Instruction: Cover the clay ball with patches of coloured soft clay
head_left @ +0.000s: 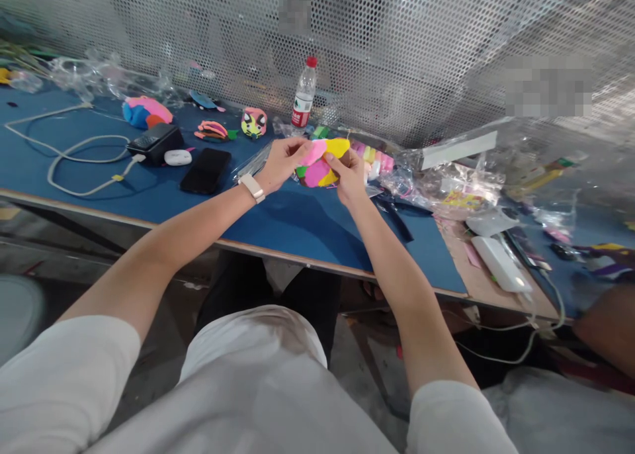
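Observation:
Above the blue tabletop I hold a piece of multicoloured modelling clay (317, 175) with pink, yellow and green patches. On its left side, my left hand (286, 161) pinches the light pink part between thumb and fingers. From the right, my right hand (350, 176) grips the yellow part, its thumb pressed on the front. Most of the fingers behind the clay are hidden. Just behind my right hand lies a pack of pastel clay blocks (378, 159). Dark scissors-like handles (397, 221) rest on the table below it.
A red-capped bottle (304, 96) stands against the perforated metal wall. Clay figures (254, 122), a black phone (205, 171), a white mouse (177, 157) and a cabled black box (155, 143) are to the left. Plastic packaging (446, 186) and a white power strip (501, 263) lie right, near another person's arm (608, 325).

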